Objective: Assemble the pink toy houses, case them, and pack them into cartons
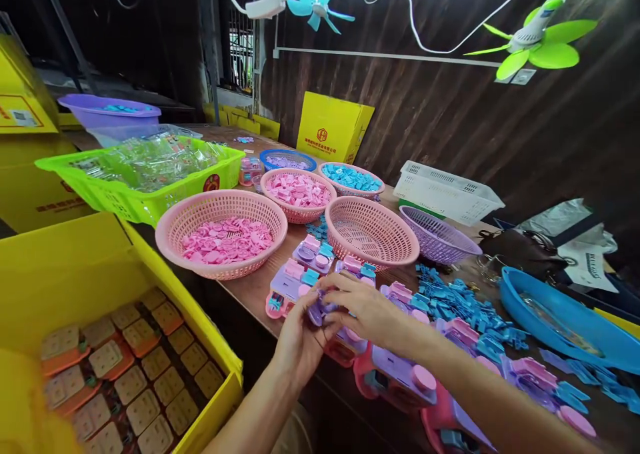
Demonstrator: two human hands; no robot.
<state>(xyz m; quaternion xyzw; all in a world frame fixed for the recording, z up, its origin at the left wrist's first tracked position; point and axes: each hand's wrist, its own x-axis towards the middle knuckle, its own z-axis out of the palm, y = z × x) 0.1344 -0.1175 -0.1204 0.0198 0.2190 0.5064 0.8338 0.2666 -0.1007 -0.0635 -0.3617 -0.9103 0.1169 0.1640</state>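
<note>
Close together at the table's edge, my left hand [300, 341] and my right hand [363, 307] both grip a small purple plastic part [315, 315]. Fingers hide much of it. Around and under my hands runs a row of pink-and-purple toy pieces [395, 367], each topped with loose pink, blue and round parts. One toy piece [285, 284] lies just beyond my left fingers. My right forearm passes over several of them. Loose blue plastic parts [450, 301] are heaped to the right of my right hand.
Pink baskets of pink parts [175, 241] and blue parts [350, 191] stand ahead, beside an empty pink basket [373, 237] and a purple basket [460, 246]. A yellow carton [225, 401] packed with toys is lower left. A green crate [135, 204] holds clear bags. Fans hang above.
</note>
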